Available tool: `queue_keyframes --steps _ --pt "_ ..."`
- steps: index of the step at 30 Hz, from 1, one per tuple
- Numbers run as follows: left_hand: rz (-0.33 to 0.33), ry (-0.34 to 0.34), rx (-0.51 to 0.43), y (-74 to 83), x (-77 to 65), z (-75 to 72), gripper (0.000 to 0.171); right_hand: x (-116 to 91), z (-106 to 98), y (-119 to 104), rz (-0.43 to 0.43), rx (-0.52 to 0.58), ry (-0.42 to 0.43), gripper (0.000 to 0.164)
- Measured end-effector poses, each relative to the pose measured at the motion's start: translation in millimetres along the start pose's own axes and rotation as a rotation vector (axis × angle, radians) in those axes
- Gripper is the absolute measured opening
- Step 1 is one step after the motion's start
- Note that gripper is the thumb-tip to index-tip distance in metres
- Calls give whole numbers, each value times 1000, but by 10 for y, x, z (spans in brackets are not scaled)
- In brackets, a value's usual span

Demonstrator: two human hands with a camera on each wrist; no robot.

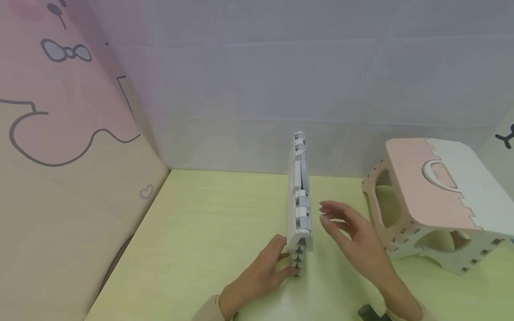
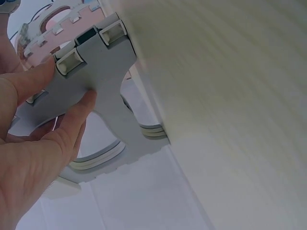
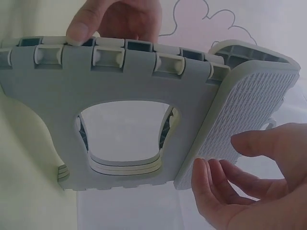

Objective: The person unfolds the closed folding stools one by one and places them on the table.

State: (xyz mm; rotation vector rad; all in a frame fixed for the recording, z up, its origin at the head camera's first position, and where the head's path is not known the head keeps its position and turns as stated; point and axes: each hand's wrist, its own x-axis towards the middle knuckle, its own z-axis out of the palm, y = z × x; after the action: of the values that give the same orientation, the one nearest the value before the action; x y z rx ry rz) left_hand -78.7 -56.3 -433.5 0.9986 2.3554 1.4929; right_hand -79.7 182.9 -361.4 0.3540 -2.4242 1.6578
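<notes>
A grey and white folding stool [image 1: 298,200], folded nearly flat, stands on edge on the table. My left hand [image 1: 263,269] holds its near end between thumb and fingers. In the left wrist view, fingertips of the left hand [image 2: 62,120] lie on the grey leg panel [image 2: 108,76], beside its hinge slots. My right hand [image 1: 357,240] is held to the right of the stool with bent fingers and nothing in them. The right wrist view shows the right hand [image 3: 259,182] close to the textured seat panel [image 3: 249,100], which stands slightly away from the leg panel with its oval opening.
An unfolded pink and white stool [image 1: 417,178] stands on the right of the pale yellow-green table [image 1: 209,214]. A light sheet-like wall [image 1: 281,80] rises behind the table, and a pink and beige patterned panel [image 1: 72,196] borders the left side.
</notes>
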Motion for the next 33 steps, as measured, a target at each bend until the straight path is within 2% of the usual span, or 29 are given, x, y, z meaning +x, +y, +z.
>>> queue_keyframes --steps 13,23,33 --pt "-45 -7 17 6 4 2 67 -107 79 191 -17 -13 -59 35" --pt "-37 -3 -1 -14 1 3 65 -162 148 247 3 -18 -86 36" --pt "-29 -10 -11 -20 -5 0 66 -248 223 346 1 32 -137 38"
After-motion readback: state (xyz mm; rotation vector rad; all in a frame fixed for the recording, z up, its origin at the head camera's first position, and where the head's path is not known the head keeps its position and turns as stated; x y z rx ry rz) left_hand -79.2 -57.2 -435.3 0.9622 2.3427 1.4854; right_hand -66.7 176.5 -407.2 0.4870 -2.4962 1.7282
